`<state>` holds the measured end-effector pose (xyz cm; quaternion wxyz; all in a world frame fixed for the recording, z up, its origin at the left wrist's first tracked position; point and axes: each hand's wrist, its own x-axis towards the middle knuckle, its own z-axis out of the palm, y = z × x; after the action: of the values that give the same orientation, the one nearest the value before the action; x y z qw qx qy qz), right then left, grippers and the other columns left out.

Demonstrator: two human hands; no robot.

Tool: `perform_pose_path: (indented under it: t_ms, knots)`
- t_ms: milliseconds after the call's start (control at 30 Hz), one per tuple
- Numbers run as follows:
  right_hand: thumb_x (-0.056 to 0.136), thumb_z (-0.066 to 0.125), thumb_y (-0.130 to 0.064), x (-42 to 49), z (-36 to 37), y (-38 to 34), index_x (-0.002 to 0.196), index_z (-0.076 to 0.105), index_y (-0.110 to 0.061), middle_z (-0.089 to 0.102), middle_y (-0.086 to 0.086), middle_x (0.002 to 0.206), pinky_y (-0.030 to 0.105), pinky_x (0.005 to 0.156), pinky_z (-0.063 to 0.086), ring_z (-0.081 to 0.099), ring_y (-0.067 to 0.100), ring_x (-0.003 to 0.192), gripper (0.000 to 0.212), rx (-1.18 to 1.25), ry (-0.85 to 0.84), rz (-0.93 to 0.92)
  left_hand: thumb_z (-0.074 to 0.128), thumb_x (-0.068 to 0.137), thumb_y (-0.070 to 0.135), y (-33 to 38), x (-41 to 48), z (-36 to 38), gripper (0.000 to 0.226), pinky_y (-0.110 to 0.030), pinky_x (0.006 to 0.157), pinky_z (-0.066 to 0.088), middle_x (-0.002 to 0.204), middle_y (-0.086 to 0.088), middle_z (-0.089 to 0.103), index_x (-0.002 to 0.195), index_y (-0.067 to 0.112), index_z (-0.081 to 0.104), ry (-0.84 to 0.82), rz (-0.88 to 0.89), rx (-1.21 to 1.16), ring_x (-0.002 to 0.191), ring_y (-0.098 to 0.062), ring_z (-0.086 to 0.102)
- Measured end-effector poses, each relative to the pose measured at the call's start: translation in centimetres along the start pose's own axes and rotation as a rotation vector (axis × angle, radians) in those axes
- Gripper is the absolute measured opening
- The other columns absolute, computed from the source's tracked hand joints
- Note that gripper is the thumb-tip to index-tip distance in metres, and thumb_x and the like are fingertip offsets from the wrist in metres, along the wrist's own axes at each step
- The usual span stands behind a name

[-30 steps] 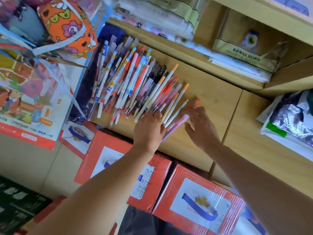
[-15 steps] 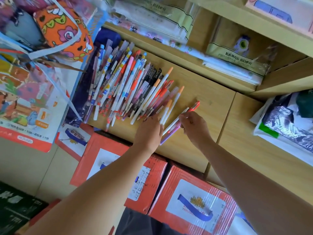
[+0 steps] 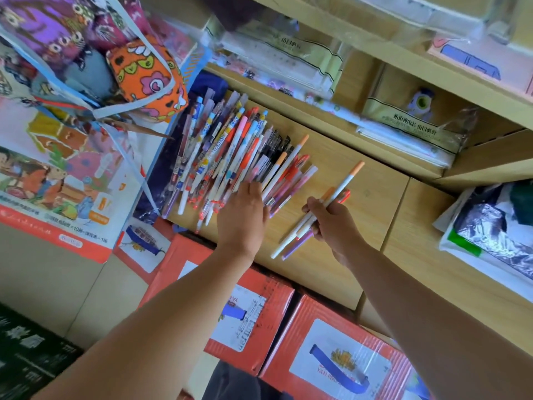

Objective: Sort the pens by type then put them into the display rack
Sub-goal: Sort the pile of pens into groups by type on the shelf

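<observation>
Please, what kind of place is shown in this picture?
Most likely a stationery shop or its stockroom: a big heap of assorted pens lies on a wooden shelf, red cartons stand below it, and plastic-wrapped packs fill the shelves above.

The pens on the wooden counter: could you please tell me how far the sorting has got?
Early. Done: nothing racked in view. In hand: the right hand grips a small bunch of orange-capped white pens; the left hand rests on the fanned pile of mixed pens. Left: that whole pile on the wooden counter, then racking.
</observation>
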<state>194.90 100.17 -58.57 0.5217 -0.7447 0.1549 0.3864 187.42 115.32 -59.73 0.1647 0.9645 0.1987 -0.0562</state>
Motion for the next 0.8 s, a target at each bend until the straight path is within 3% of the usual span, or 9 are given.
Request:
perform_pose_path:
  t_ms: [67,167,267,367,600,800]
  knots:
    - [0.098,0.051,-0.028,0.4,-0.3,0.3,0.086,0.063,-0.008,0.043,-0.001,0.051,0.024,0.049,0.035,0.042,0.013,0.048,0.026,-0.020,0.010,0.006,0.070,0.084,0.023,-0.2,0.6,0.4,0.033,-0.022,0.048,0.039,0.109,-0.008,0.062,0.111,0.007,0.058,-0.059,0.009,0.128,0.073,-0.018,0.063]
    - [0.098,0.052,-0.027,1.0,-0.5,0.9,0.086,0.064,-0.008,0.047,0.001,0.055,0.023,0.049,0.036,0.043,0.011,0.046,0.025,-0.029,0.031,0.017,0.083,0.069,0.016,0.5,1.4,0.6,0.030,-0.019,0.038,0.025,0.085,-0.004,0.066,0.088,0.011,0.060,-0.058,0.011,0.214,0.050,-0.013,0.057]
    - [0.098,0.052,-0.023,1.3,-0.6,1.3,0.084,0.064,-0.009,0.050,0.001,0.056,0.020,0.044,0.035,0.042,0.010,0.044,0.023,-0.031,0.048,0.024,0.060,0.090,0.033,1.3,1.8,1.2,0.028,-0.026,0.047,0.038,0.092,-0.003,0.061,0.104,0.010,0.051,-0.147,-0.013,0.185,0.071,-0.018,0.064]
    - [0.098,0.053,-0.025,1.8,-0.6,1.6,0.088,0.065,-0.009,0.050,-0.001,0.055,0.023,0.046,0.035,0.043,0.011,0.045,0.022,-0.052,0.045,0.034,0.056,0.092,0.036,1.6,2.2,1.4,0.029,-0.028,0.055,0.038,0.097,-0.002,0.060,0.105,0.011,0.049,-0.121,-0.062,0.051,0.080,-0.021,0.063]
    - [0.095,0.055,-0.029,2.6,-0.5,1.8,0.087,0.064,-0.010,0.048,-0.002,0.057,0.035,0.062,0.039,0.047,0.017,0.055,0.022,-0.117,0.049,-0.004,0.046,0.096,0.027,1.3,2.5,1.5,0.022,-0.027,0.053,0.039,0.086,-0.004,0.061,0.105,0.008,0.051,-0.157,-0.044,0.021,0.071,-0.019,0.059]
    - [0.097,0.053,-0.027,2.0,-1.4,1.5,0.078,0.064,-0.016,0.047,-0.002,0.055,0.028,0.054,0.037,0.045,0.013,0.049,0.025,-0.059,0.074,0.009,0.032,0.101,0.020,0.6,1.7,1.3,0.027,-0.025,0.037,0.029,0.060,0.001,0.051,0.121,0.006,0.043,-0.203,-0.010,-0.001,0.046,-0.014,0.046]
